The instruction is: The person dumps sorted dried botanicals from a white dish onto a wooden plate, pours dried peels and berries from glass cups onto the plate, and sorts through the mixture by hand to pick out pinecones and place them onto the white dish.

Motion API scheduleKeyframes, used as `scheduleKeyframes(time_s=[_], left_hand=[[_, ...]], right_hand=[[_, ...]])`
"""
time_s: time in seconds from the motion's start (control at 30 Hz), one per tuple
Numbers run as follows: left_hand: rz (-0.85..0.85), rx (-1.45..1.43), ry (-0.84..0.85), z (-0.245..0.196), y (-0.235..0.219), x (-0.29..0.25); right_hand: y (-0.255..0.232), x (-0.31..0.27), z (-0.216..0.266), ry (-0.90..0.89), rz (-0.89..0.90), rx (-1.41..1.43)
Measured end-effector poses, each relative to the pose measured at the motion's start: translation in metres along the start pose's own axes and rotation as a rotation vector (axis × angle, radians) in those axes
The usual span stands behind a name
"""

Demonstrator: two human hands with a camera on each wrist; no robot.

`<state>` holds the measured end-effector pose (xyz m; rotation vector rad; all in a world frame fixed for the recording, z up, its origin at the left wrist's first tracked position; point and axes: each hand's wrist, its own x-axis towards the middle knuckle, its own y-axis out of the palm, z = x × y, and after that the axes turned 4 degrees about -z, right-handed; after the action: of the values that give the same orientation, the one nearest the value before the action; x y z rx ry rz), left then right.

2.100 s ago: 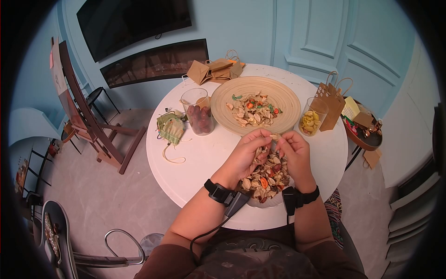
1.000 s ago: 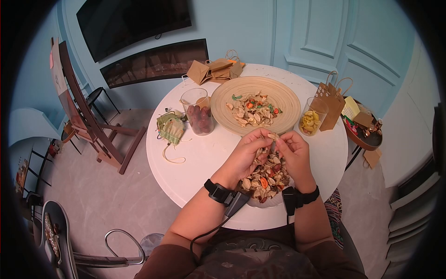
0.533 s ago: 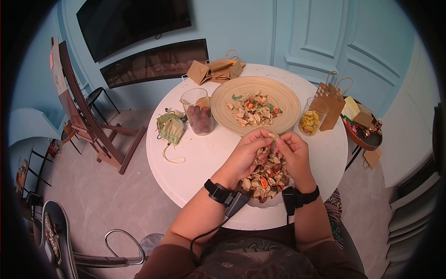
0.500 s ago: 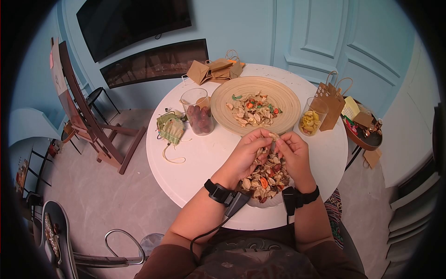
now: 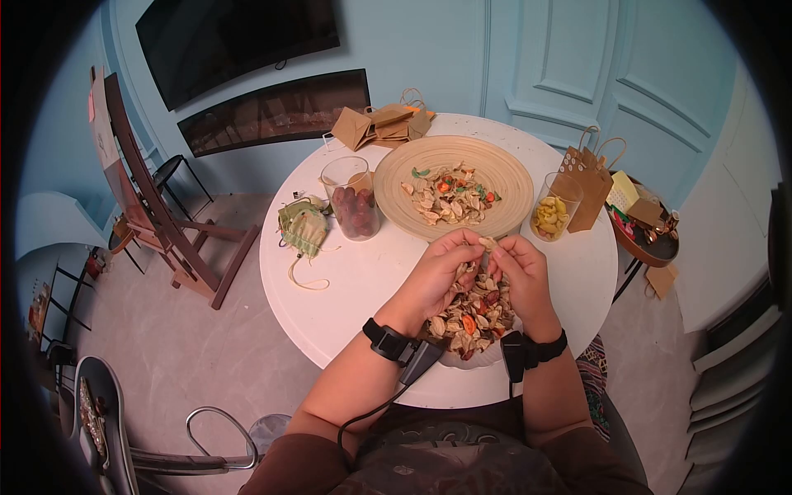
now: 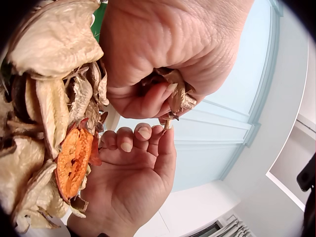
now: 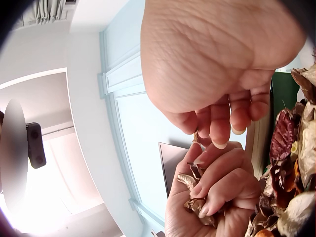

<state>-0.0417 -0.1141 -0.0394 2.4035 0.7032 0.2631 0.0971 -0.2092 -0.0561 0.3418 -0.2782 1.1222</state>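
Observation:
My left hand (image 5: 439, 279) and right hand (image 5: 528, 280) meet above a heap of potpourri (image 5: 462, 323). Between their fingertips is a small pale dried husk (image 5: 487, 244), pinched from both sides. More dried husks (image 7: 197, 203) sit in the curled fingers of my left hand, as the right wrist view shows. In the left wrist view, the right thumb and forefinger pinch the thin end of the husk, the other fingers loosely bent. An orange dried piece (image 6: 74, 163) stands out in the heap, which is mostly beige husks. A pale bowl rim (image 5: 456, 362) shows beneath it.
Behind the hands lies a round wooden plate (image 5: 507, 169) bearing more potpourri. A glass of dark red fruits (image 5: 356, 210) and a camouflage pouch (image 5: 304, 227) stand left. A glass of yellow pieces (image 5: 551, 216) and paper bag (image 5: 587, 194) stand right, folded paper bags (image 5: 384, 124) at the back.
The pale husk has turned slightly between the fingertips, and the right fingers have shifted a little. Both forearms and everything else on the table stay in place.

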Motion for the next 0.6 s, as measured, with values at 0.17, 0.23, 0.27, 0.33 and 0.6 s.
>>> scheduleKeyframes(time_s=[0.17, 0.23, 0.27, 0.33, 0.6], left_hand=[[-0.010, 0.025, 0.005, 0.0001, 0.0004, -0.0001], [-0.014, 0.038, 0.008, -0.0001, 0.0014, -0.0004], [-0.018, 0.043, 0.011, -0.0001, 0.0018, -0.0007], [-0.021, 0.049, 0.013, -0.0002, 0.0019, -0.0008], [-0.028, 0.062, 0.019, 0.0000, 0.0029, -0.0007]], right_hand=[[-0.0010, -0.0001, -0.0006, 0.010, 0.011, -0.004], [-0.0015, 0.0002, -0.0012, 0.012, 0.022, 0.006], [-0.0015, 0.0001, -0.0011, 0.012, 0.022, 0.006], [-0.0015, 0.0001, -0.0009, 0.011, 0.021, 0.005], [-0.0012, -0.0004, 0.0008, 0.015, 0.023, 0.000]])
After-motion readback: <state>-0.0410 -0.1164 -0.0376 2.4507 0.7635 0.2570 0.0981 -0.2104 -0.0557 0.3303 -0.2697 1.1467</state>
